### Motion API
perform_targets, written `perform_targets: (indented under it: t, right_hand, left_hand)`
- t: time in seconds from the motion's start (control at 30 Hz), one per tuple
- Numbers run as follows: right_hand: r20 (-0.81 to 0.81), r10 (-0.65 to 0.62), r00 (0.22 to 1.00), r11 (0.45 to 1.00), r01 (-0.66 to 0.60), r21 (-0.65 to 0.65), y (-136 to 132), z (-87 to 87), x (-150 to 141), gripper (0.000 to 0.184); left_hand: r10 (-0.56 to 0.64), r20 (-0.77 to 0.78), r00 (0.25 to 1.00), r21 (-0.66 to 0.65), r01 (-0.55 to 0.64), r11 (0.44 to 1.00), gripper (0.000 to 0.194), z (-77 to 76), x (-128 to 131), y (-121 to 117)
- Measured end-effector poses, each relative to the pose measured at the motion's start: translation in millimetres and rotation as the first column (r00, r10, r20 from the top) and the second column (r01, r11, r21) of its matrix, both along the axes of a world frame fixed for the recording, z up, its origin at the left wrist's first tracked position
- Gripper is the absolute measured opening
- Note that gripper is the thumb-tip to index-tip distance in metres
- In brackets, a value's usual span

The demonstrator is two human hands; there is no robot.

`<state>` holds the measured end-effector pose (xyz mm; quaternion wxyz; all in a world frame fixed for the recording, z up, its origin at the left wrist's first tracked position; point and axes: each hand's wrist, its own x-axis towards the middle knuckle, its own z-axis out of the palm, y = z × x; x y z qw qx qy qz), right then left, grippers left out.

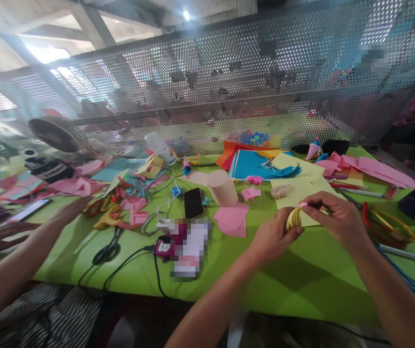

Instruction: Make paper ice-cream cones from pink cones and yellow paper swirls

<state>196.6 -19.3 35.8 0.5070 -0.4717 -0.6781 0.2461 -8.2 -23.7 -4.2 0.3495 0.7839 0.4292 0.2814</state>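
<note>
My left hand (270,238) is closed around a yellow ribbed roll (293,220), which looks like layered paper or foam sheet. At the roll's upper end, my right hand (339,217) pinches a small pink piece (303,205). Both hands are raised above the green table, just in front of pale yellow sheets (301,176). A cut pink sheet (232,220) lies left of my left hand. Behind that sheet stands a cream cylinder (222,188). A crumpled pink piece (250,194) and a beige scrap (281,191) lie beyond my hands.
Another person's hands (67,210) are at the left, near scissors (93,208) and paper scraps. A black phone (193,203), a second phone (193,251) and cables lie mid-table. Yellow and red rings (392,227) are at right. A perforated metal screen (207,96) stands behind.
</note>
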Motion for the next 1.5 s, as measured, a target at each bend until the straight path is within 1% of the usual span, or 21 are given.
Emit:
perform_targets:
  t: [0.1, 0.2, 0.3, 0.37, 0.47, 0.57, 0.67, 0.77, 0.83, 0.93, 1.0, 1.1, 1.2, 1.27, 1.4, 1.5]
  right_hand:
    - [0.008, 0.004, 1.0, 1.0, -0.004, 0.023, 0, 3.0, 0, 0.028]
    - [0.0, 0.05, 0.999, 0.999, -0.05, 0.017, 1, 4.2, 2, 0.028]
    - [-0.04, 0.083, 0.996, 0.996, -0.084, -0.024, 2, 1.2, 5, 0.041]
    - [-0.073, 0.064, 0.995, 0.995, -0.07, -0.076, 3, -2.9, 6, 0.041]
    - [-0.079, 0.042, 0.996, 0.99, -0.052, -0.134, 4, -7.8, 5, 0.036]
    - [-0.054, 0.033, 0.998, 0.992, -0.039, -0.121, 4, -8.1, 2, 0.037]
    - [-0.021, 0.017, 1.0, 0.997, -0.019, -0.08, 3, -6.5, -1, 0.038]
    - [0.035, -0.021, 0.999, 1.0, 0.021, -0.005, 1, -6.6, 0, 0.036]
    - [0.065, -0.017, 0.998, 1.0, 0.016, 0.013, 1, -6.9, 2, 0.034]
    - [0.016, 0.044, 0.999, 0.997, -0.043, -0.058, 1, -6.3, 6, 0.046]
    - [-0.061, 0.051, 0.997, 0.992, -0.057, -0.112, 2, -5.5, 7, 0.047]
    - [-0.138, 0.053, 0.989, 0.982, -0.076, -0.17, 4, -5.6, 6, 0.042]
    - [-0.171, 0.076, 0.982, 0.969, -0.113, -0.22, 6, -8.1, 3, 0.04]
    - [-0.187, 0.069, 0.98, 0.965, -0.113, -0.237, 6, -10.5, 2, 0.041]
    - [-0.2, 0.046, 0.979, 0.971, -0.091, -0.222, 8, -15.6, 1, 0.044]
    - [-0.178, 0.031, 0.984, 0.98, -0.065, -0.188, 8, -18.3, 0, 0.042]
  left_hand:
    - [-0.005, 0.041, 0.999, -0.015, 0.006, 1.0, 0.055, -0.2, 0, 0]
    - [-0.018, 0.133, 0.991, -0.087, 0.03, 0.996, 0.056, -0.3, -2, 0]
    - [-0.03, 0.189, 0.981, -0.113, 0.052, 0.992, 0.057, -0.9, -3, 0]
    - [-0.027, 0.17, 0.985, -0.093, 0.043, 0.995, 0.056, -1.1, -2, 1]
    - [-0.015, 0.091, 0.996, -0.044, 0.019, 0.999, 0.056, -0.7, -1, 0]
    - [0.004, 0.006, 1.0, 0.005, -0.004, 1.0, 0.057, -0.1, 1, -1]
    - [0.011, -0.031, 0.999, 0.027, -0.011, 1.0, 0.057, -0.4, 2, -1]
    - [0.02, -0.021, 1.0, 0.024, -0.02, 1.0, 0.056, -1.7, 2, 0]
    - [0.027, 0.016, 1.0, 0.0, -0.027, 1.0, 0.054, -2.5, 2, 0]
    - [0.015, 0.11, 0.994, -0.057, -0.009, 0.998, 0.051, -2.6, 1, 1]
    - [0.008, 0.138, 0.99, -0.077, 0.002, 0.997, 0.052, -2.2, 0, 1]
    - [0.022, 0.099, 0.995, -0.05, -0.017, 0.999, 0.051, -2.0, 1, 1]
    - [0.04, 0.029, 0.999, 0.0, -0.04, 0.999, 0.052, -2.1, 1, 0]
    - [0.043, 0.0, 0.999, 0.007, -0.043, 0.999, 0.054, -1.8, 2, -1]
    - [0.038, 0.003, 0.999, -0.013, -0.038, 0.999, 0.055, -1.5, 2, -1]
    - [0.034, 0.024, 0.999, -0.023, -0.033, 0.999, 0.054, -2.7, 3, 0]
